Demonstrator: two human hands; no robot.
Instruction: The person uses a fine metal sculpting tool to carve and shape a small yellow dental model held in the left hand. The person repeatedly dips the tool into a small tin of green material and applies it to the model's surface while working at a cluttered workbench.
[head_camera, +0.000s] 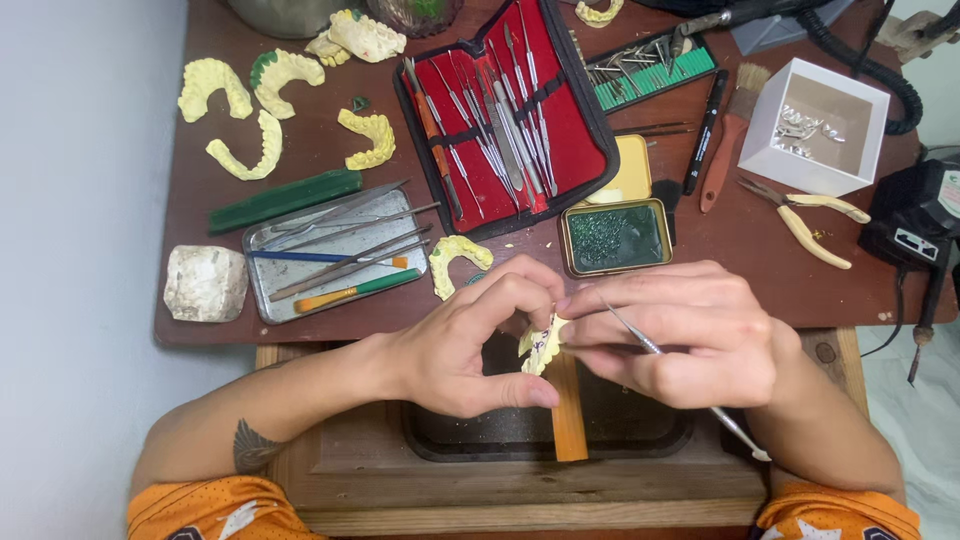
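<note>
We see the left hand (470, 345) clenched around a small pale-yellow plaster dental cast (541, 345), held above the wooden bench peg (567, 415) over the dark tray recess (640, 430). The right hand (680, 335) pinches a thin steel carving instrument (690, 385), its tip at the cast, its handle running back under the palm. Both hands meet at the cast.

On the brown table (740, 240): open red-lined tool case of metal instruments (505, 115), green wax tin (614, 237), metal tray with blue and orange-handled tools (335, 255), more yellow dental arch casts (262, 110), another cast (458, 258) just behind the left hand, white plaster block (205, 283), white box (826, 125), cream-handled pliers (805, 215), brush (730, 140).
</note>
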